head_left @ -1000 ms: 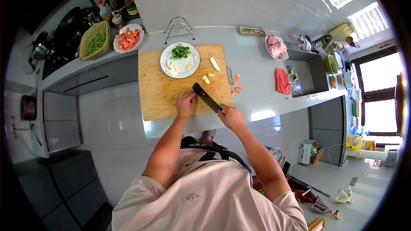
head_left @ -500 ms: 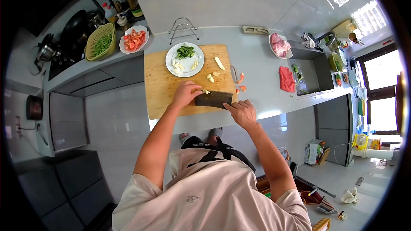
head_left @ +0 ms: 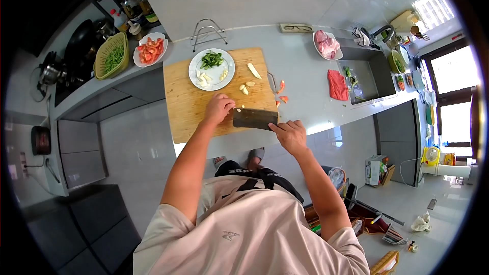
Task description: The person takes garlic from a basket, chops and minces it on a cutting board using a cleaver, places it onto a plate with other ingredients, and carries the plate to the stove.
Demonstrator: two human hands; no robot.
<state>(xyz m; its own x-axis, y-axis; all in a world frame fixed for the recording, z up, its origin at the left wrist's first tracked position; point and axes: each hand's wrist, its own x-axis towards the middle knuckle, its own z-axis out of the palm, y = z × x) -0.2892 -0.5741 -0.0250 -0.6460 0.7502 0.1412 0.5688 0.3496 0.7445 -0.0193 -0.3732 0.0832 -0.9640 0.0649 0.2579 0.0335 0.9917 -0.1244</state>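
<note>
My right hand [head_left: 290,135] grips the handle end of a cleaver [head_left: 255,118], whose dark broad blade lies over the cutting board [head_left: 184,103]. My left hand [head_left: 220,108] is beside the blade's left end, fingers curled together; whatever they pinch is too small to tell. Small pale garlic bits [head_left: 239,110] sit at the blade's far edge, near those fingertips. Farther up the board are several garlic cloves [head_left: 244,90] and a long pale piece [head_left: 254,71]. A white plate [head_left: 212,86] carries chopped greens [head_left: 211,60] and garlic in separate piles.
Red scraps [head_left: 281,87] lie right of the board. Beyond them are a bowl of raw meat [head_left: 327,46], a red cloth [head_left: 337,85] and the sink [head_left: 374,79]. At left stand a bowl of cut tomatoes [head_left: 151,51] and a green basket [head_left: 112,58]. A metal rack [head_left: 209,33] stands behind.
My left fingers have drawn back slightly from the garlic bits by the blade. The cleaver remains over the board in my right hand. The whole view has shifted a little.
</note>
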